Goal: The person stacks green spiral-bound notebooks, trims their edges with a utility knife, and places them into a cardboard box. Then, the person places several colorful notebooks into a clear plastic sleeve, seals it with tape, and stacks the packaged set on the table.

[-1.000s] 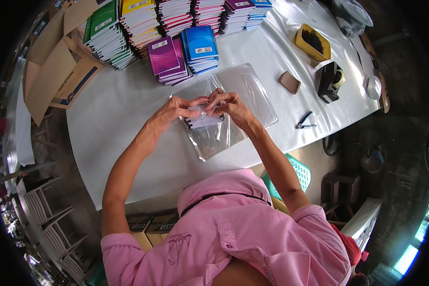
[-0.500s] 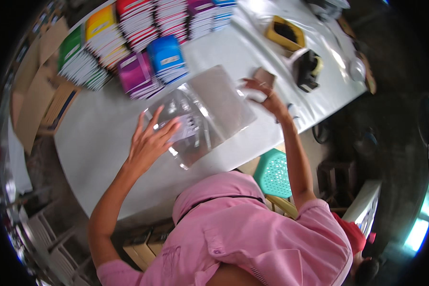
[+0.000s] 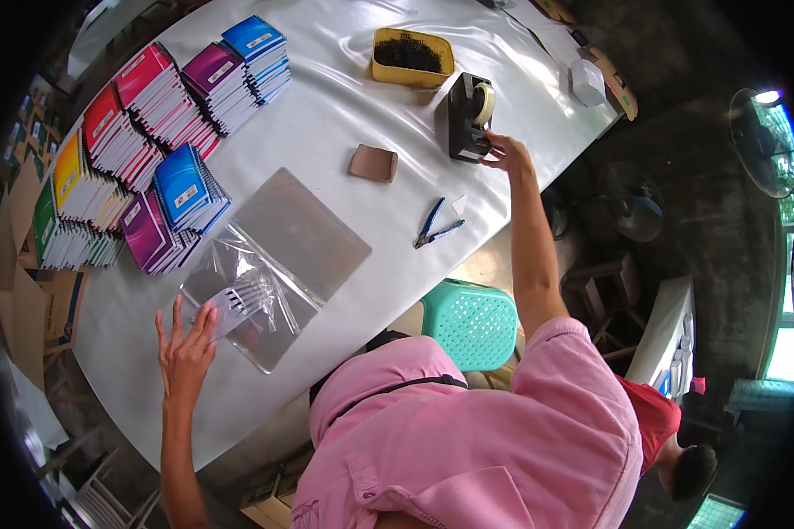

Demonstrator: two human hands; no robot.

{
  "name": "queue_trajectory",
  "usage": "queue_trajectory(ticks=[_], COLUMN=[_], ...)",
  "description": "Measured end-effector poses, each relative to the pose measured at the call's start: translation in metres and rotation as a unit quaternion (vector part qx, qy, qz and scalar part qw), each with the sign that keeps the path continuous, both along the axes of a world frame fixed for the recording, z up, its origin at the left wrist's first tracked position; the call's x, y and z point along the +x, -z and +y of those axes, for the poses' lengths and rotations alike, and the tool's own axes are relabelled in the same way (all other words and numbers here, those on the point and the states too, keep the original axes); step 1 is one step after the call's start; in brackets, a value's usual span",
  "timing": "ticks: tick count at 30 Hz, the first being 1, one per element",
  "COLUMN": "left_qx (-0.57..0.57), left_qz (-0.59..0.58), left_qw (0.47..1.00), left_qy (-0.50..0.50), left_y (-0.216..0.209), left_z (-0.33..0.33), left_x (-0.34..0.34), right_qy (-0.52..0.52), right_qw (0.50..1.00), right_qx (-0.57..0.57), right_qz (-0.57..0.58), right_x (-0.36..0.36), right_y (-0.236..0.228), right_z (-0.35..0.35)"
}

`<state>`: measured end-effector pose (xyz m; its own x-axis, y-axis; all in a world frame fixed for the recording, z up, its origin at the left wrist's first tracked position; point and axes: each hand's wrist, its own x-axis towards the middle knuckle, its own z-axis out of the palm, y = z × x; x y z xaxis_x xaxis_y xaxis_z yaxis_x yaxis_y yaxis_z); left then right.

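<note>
My left hand (image 3: 185, 353) has its fingers spread, fingertips at the edge of a whitish translucent piece (image 3: 231, 310) with a row of dark marks. That piece lies on clear plastic sheeting (image 3: 273, 331) that is creased and shiny, beside a larger greyish, flat stack of clear plastic (image 3: 313, 234). My right hand (image 3: 507, 154) is stretched out to the near end of a black tape dispenser (image 3: 464, 119), thumb and fingers closed round that end. A roll of tape (image 3: 483, 104) sits in the dispenser. Whether a strip of tape is pinched cannot be seen.
Spiral notebooks (image 3: 181, 189) stand in colour-sorted stacks at the left. A yellow tub (image 3: 412, 78) of small black pieces, a brown square pad (image 3: 373, 164) and blue-handled pliers (image 3: 434, 225) lie on the white table (image 3: 326, 115). A green stool (image 3: 470, 326) is by the near edge.
My right hand has moved from beside the brown pad to the tape dispenser. My left hand stays by the plastic, near the whitish piece. The view has swung to the right.
</note>
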<state>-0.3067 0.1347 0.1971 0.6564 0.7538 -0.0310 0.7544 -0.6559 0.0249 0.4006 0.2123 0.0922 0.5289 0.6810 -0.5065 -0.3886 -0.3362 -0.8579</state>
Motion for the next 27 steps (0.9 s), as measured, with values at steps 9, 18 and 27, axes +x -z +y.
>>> queue_trajectory(ticks=[9, 18, 27], left_qx=[0.006, 0.045, 0.066], left_qz=[-0.014, -0.066, -0.102], left_qw=[1.000, 0.996, 0.990], left_qy=[0.022, 0.049, 0.074], left_y=[0.002, 0.006, 0.024], left_z=[0.004, 0.000, -0.002], left_x=[0.000, -0.016, -0.032], right_qy=[0.097, -0.279, -0.215], right_qw=[0.844, 0.957, 0.976], right_qx=[-0.083, 0.047, -0.023], right_qz=[-0.520, 0.057, -0.039], right_x=[-0.025, -0.406, -0.566], right_y=[0.056, -0.088, -0.055], right_z=[-0.052, -0.102, -0.137])
